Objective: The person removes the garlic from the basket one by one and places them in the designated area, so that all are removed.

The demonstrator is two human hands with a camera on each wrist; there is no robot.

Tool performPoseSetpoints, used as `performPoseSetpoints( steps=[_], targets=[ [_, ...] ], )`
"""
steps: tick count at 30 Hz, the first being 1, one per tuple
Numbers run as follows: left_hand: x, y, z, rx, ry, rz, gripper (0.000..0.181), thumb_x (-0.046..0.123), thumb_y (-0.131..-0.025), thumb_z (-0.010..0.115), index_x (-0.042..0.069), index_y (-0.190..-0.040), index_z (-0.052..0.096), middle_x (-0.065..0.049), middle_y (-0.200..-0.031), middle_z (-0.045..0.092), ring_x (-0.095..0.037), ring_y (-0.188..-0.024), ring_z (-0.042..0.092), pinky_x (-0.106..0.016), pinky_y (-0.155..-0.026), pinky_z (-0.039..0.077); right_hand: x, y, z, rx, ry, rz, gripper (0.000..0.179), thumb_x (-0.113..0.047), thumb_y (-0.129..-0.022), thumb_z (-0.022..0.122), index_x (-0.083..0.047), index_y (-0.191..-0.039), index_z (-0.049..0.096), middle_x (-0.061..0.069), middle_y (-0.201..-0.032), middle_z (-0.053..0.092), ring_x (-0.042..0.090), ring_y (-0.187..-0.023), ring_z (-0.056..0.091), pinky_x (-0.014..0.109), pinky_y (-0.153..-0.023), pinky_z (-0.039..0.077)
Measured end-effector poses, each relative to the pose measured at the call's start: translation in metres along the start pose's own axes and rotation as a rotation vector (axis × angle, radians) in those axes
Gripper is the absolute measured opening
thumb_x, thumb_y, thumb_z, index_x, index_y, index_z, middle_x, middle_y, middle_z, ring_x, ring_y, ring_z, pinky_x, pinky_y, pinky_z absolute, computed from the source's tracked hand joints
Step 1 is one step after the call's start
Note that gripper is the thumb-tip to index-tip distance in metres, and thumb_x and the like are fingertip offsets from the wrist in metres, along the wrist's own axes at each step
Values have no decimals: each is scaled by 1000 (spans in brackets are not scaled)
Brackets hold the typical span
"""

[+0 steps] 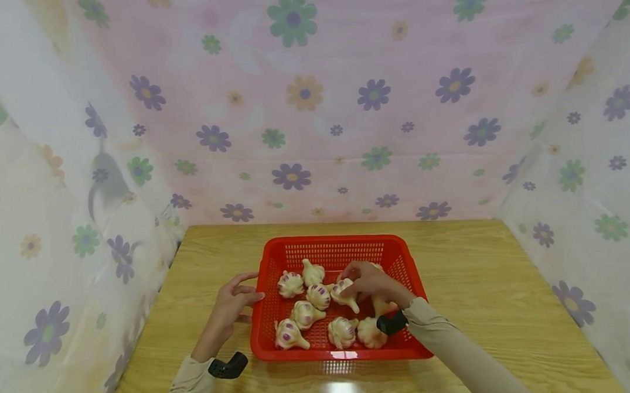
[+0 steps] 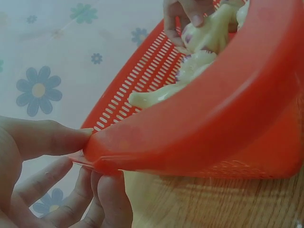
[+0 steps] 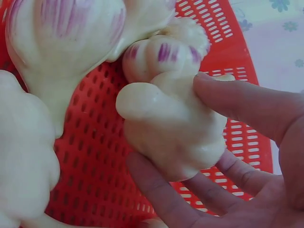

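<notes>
A red plastic basket [image 1: 338, 239] with slotted walls stands on the table and holds several garlic bulbs, cream with purple streaks. At its left side, my left hand [image 1: 227, 306] pinches the rim [image 2: 156, 137], thumb above and fingers beneath. My right hand [image 1: 374, 282] reaches into the basket's right half. Between its thumb and fingers it grips a garlic bulb [image 3: 175, 123], whose stubby stem points away from the palm in the right wrist view. Just left of that bulb lies another garlic bulb [image 1: 318, 296]. More bulbs sit along the front, among them one garlic bulb [image 1: 342, 332] near the middle.
Under the basket is a wood-grain table [image 1: 472, 283], which extends to both sides of it. A flower-printed curtain [image 1: 338, 113] hangs behind the table and along its left and right sides. Each wrist wears a small black camera, such as the left camera [image 1: 228, 366].
</notes>
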State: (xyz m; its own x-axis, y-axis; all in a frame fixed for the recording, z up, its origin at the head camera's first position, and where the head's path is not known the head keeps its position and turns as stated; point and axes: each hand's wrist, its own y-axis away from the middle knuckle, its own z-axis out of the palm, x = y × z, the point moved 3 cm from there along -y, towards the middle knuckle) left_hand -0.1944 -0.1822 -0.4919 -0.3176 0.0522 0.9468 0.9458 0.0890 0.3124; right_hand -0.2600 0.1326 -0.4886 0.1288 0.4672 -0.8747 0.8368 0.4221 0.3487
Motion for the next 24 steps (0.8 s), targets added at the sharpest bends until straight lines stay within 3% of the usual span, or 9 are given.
performPoseSetpoints(
  steps=[4, 9, 18, 24],
  targets=[
    [-1, -1, 1, -5, 4, 3, 49, 11, -80, 72, 19, -126, 58, -12, -97, 63, -25, -75, 63, -40, -51, 54, -5, 5, -5, 33, 5, -21, 38, -10, -76, 78, -1, -106, 56, 15, -102, 57, 33, -75, 63, 51, -73, 53],
    [-2, -1, 0, -6, 7, 5, 49, 11, -80, 72, 19, -126, 58, -12, -97, 63, -25, -75, 63, -40, -51, 54, -11, 9, -10, 19, -2, -72, 41, -12, -78, 77, 0, -110, 55, 19, -111, 53, 27, -75, 62, 52, -74, 53],
    [-1, 0, 0, -6, 8, 6, 48, 11, -81, 72, 19, -126, 59, -13, -98, 64, -25, -74, 63, -41, -51, 54, -22, 21, -23, 51, 48, -118, 43, -18, -77, 79, -5, -112, 57, 16, -107, 53, 28, -90, 55, 49, -75, 53],
    [-1, 0, 0, 2, 2, 3, 48, 11, -81, 71, 19, -126, 59, -12, -97, 64, -25, -74, 63, -41, -52, 54, -27, 25, -31, 73, 76, -136, 46, -18, -77, 79, -5, -114, 55, 16, -107, 55, 27, -88, 57, 45, -73, 54]
  ],
)
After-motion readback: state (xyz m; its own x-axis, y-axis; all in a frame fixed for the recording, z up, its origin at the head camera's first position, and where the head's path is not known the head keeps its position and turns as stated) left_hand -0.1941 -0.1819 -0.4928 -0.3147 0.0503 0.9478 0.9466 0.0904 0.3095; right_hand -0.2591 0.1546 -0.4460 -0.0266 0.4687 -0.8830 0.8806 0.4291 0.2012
